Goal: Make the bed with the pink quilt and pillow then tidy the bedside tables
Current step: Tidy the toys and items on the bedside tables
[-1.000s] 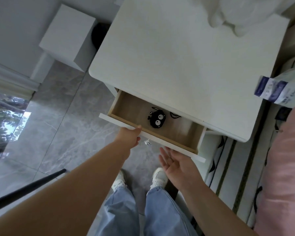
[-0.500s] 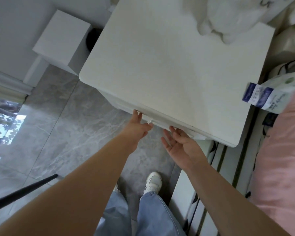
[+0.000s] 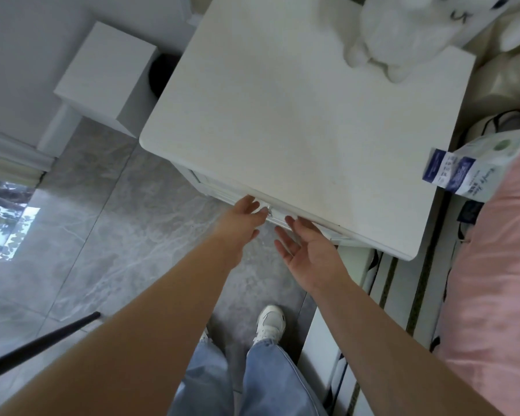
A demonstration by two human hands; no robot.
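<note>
Left hand: my left hand is reaching forward with straight fingers, the tips touching the white drawer front of the white square-topped bedside table, gripping nothing.
Right hand: my right hand is hovering palm-up with fingers spread and relaxed just beneath the same drawer front, holding nothing.
Drawer: it is sitting closed under the tabletop edge, a small shiny knob showing beside my left fingertips.
Writing: a white packet with blue label panels is lying at the table's right edge; its print is too small for me to read.
Quilt: the pink quilt is lying to the right of my right arm, well apart from both hands.
Tabletop: a white plush rabbit is sitting at the far corner.
Below: my light blue jeans and white sneaker are standing on grey marbled floor tiles.
</note>
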